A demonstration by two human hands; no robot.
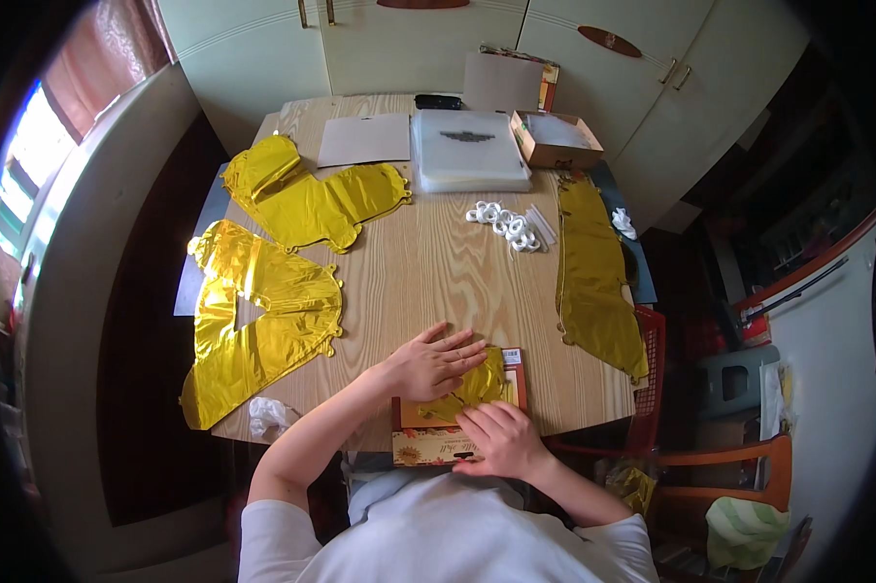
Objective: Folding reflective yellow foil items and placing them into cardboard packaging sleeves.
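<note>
A flat, deflated gold foil balloon (484,381), folded small, lies on a printed card package (424,449) at the table's near edge. My left hand (436,363) rests palm down on the foil, its fingers stretched out. Lower right, my right hand (502,440) lies over the foil's near edge and the card, fingers pointing left and thumb apart from them. Parts of the foil and card are hidden beneath both hands. On the left side of the table, two more gold foil balloons (268,309) (314,202) lie spread flat. Another gold foil balloon (598,277) hangs along the right edge.
White ribbon rolls (506,225) and clear straws (541,225) lie right of centre. Behind them are a stack of clear plastic bags (469,155), a small open box (557,141) and a grey card (365,141). Crumpled white plastic (267,416) sits front left. A wooden chair (729,466) stands at right.
</note>
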